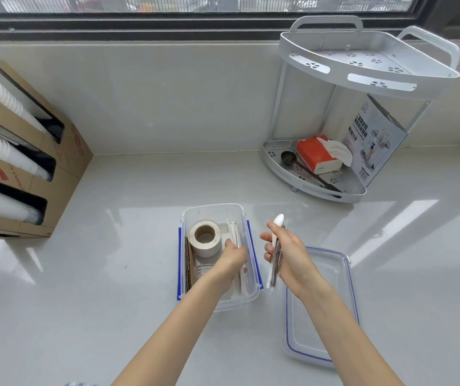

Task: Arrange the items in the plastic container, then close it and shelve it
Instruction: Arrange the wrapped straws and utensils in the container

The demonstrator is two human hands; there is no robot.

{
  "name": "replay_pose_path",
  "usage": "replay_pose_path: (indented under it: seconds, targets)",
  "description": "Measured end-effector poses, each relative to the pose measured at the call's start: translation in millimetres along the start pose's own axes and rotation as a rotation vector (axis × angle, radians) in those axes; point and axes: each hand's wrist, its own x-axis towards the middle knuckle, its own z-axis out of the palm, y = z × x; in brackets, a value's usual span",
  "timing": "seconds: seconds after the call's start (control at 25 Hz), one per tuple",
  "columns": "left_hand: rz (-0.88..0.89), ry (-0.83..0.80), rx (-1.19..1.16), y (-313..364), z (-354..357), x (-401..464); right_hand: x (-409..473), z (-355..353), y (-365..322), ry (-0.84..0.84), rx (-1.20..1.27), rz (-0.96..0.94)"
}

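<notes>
Still packing — her left hand [233, 253] reaches into the open box [247, 298] on the counter [112, 302], grip hidden; right hand [284, 252] grips wrapped cutlery [275, 249]. Lid [320, 316] lies beside — closing, shelving remain.

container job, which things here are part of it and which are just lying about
Part of the job: container, tape roll, lid, wrapped cutlery in the right hand, left hand, shelf rack.

Lying about: tissue pack, scoop, cup box.
</notes>
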Motion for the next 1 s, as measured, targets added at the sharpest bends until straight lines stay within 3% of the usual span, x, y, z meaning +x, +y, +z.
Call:
replay_pose_path:
  seconds: [0.16, 0.36, 1.0]
  targets:
    - [-0.084, 0.025, 0.014, -2.7, 2.0, 5.9, 2.0, -0.9, -0.8, -0.011, 0.006, 0.03]
    - [-0.062, -0.022, -0.115, -1.7, 0.3, 3.9, 1.3, -0.1, -0.2, -0.017, 0.009, 0.049]
    - [-0.069, -0.08, -0.192, -3.0, 1.4, -4.4, -3.2, -4.0, 2.1, -0.029, 0.012, 0.055]
